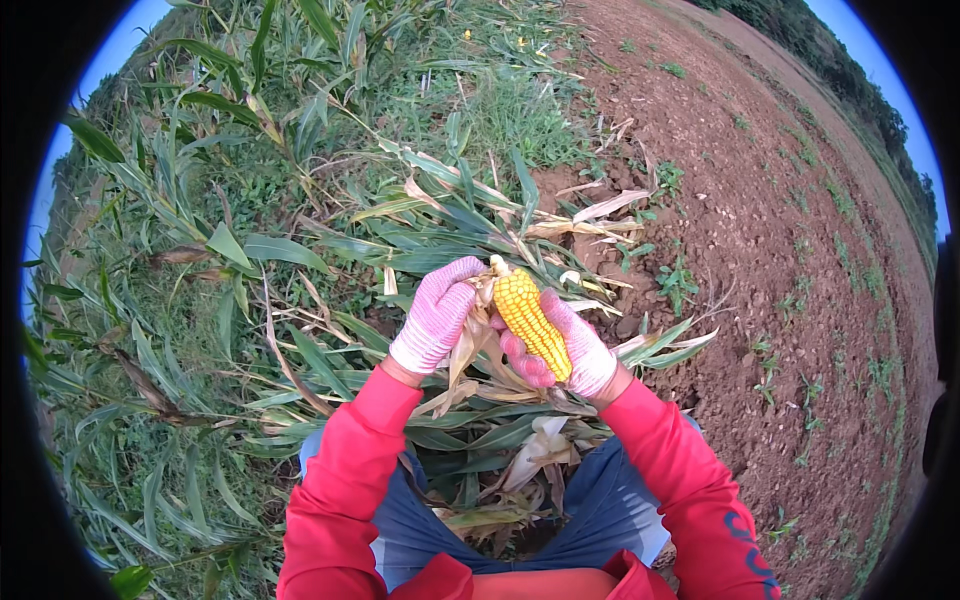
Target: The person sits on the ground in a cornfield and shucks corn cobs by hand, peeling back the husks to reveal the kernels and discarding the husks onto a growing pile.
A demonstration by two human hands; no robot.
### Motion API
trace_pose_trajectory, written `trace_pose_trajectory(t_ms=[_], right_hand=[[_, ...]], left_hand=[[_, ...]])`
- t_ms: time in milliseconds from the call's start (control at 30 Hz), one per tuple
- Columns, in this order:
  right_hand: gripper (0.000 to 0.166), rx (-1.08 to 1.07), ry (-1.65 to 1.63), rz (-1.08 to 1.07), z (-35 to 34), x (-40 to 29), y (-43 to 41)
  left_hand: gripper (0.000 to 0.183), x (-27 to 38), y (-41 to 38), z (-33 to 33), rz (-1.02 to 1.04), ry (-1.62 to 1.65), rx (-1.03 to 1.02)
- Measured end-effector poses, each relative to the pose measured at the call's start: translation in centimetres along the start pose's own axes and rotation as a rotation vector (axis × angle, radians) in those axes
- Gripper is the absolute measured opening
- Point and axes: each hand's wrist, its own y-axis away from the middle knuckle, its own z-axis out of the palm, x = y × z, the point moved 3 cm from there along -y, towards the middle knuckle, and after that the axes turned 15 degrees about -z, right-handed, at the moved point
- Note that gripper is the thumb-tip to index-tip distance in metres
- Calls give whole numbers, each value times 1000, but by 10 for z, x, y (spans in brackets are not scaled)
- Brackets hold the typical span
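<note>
A bare yellow corn ear [529,319] rests in my right hand [574,349], its kernels facing up and its stem end pointing away from me. My left hand [442,311] grips the dry corn husk [471,341] beside that stem end, and the husk hangs down between my hands. Both hands wear pink-and-white knit gloves. Below them, a pale dry husk [536,454] lies on green corn leaves [480,435] between my knees. The undersides of the fingers are partly hidden.
Standing corn plants [262,120] and weeds fill the left side. Cut corn stalks [495,232] lie in a heap just ahead of my hands. Bare reddish soil [750,315] with small weeds stretches to the right. A few yellow ears [521,43] appear far ahead in the grass.
</note>
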Motion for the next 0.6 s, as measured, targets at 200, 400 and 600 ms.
trace_pose_trajectory(t_ms=[200, 400, 600], right_hand=[[80, -184, -450, 2, -3, -6, 7], [70, 361, 213, -8, -32, -34, -6], [52, 246, 1305, -41, -38, -27, -6]], left_hand=[[30, -22, -21, -57, -237, -1151, 94], [55, -13, -2, -82, -242, -1072, 189], [34, 27, -15, -40, -90, 112, 307]])
